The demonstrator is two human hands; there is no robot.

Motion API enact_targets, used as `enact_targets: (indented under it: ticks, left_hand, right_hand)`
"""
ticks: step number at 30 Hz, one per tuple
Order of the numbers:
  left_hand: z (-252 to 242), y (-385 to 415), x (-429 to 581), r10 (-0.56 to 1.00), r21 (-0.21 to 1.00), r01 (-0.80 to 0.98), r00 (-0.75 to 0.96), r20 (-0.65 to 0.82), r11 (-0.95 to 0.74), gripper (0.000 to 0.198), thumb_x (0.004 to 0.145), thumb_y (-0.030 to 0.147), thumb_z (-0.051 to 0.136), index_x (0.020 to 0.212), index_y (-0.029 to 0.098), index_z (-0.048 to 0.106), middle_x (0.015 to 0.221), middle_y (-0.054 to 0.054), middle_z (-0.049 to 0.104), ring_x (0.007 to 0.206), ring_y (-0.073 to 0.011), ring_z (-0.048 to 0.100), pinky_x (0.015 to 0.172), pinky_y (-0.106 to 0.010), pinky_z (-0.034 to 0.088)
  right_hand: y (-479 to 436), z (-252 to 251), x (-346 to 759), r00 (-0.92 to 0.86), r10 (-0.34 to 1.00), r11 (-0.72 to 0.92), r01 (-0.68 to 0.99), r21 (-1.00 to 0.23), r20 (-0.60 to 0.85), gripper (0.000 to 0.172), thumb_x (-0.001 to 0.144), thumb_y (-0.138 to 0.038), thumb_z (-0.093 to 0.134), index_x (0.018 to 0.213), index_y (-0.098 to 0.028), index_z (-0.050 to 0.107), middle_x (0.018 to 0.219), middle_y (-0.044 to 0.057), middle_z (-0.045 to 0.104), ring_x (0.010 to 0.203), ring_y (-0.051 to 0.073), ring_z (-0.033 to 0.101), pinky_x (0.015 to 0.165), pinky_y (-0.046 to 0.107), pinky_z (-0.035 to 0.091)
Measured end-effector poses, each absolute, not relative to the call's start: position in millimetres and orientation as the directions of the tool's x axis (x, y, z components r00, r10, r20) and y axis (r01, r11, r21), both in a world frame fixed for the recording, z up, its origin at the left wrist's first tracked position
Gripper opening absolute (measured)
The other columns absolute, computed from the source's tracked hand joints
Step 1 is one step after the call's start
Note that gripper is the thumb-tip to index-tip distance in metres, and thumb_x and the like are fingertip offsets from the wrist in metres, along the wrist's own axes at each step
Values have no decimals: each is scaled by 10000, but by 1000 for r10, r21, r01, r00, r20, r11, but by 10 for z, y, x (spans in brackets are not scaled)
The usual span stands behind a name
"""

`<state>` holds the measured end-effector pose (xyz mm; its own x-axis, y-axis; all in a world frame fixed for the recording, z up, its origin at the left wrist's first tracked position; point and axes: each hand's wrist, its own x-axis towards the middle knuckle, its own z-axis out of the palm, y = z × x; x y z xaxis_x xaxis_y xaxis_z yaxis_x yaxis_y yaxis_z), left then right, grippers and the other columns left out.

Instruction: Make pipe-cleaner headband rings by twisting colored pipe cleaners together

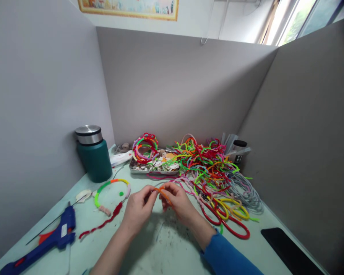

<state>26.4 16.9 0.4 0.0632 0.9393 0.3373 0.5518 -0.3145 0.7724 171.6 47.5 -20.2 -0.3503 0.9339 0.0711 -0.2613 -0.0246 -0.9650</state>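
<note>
Between both hands, above the middle of the table, is an orange pipe cleaner (166, 197) bent into a small loop. My left hand (141, 205) pinches one side of it with thumb and forefinger. On the other side my right hand (176, 201) is closed round it, a strand showing along the fingers. Left of the hands lies a ring wrapped in green, orange, yellow, lilac and pink pipe cleaner (104, 190). From its right side trails a dark red pipe cleaner (112, 216). A small green dot-like piece (121, 193) sits inside the ring.
A blue hot glue gun (63, 229) and a green flask (96, 160) stand at left. Behind the hands, a metal tray (153, 172) holds small pieces and wrapped rings (145, 149). At right are tangled pipe cleaners (206, 160), red-handled scissors (237, 228), grey cord (250, 193) and a black phone-like slab (286, 248).
</note>
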Motion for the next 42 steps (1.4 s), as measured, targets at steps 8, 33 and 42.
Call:
enact_targets:
  ticks: [8, 33, 42]
  left_hand:
    - [-63, 222, 262, 980, 889, 425, -15, 197, -172, 306, 826, 378, 444, 591, 192, 508, 488, 58, 478, 445, -103, 411, 460, -206, 287]
    - [-75, 216, 266, 934, 805, 499, 25, 357, -321, 274, 836, 361, 472, 680, 166, 584, 573, 29, 516, 523, -102, 435, 500, -201, 309]
    - [-86, 208, 275, 913, 756, 543, 51, 404, -365, 189, 810, 294, 517, 703, 160, 597, 594, 23, 547, 507, -94, 435, 486, -196, 317]
  right_hand:
    - [451, -214, 1664, -299, 940, 109, -199, -974, 167, 206, 743, -357, 626, 738, -157, 577, 637, -24, 555, 451, 68, 474, 425, 199, 398]
    - [509, -266, 1696, -207, 966, 104, -228, -968, 152, 203, 731, -341, 635, 755, -151, 566, 589, -28, 578, 425, 64, 467, 397, 184, 377]
    - [510, -286, 1670, -185, 970, 110, -235, -966, 156, 226, 719, -357, 649, 731, -155, 548, 568, -31, 573, 408, 63, 459, 390, 183, 359]
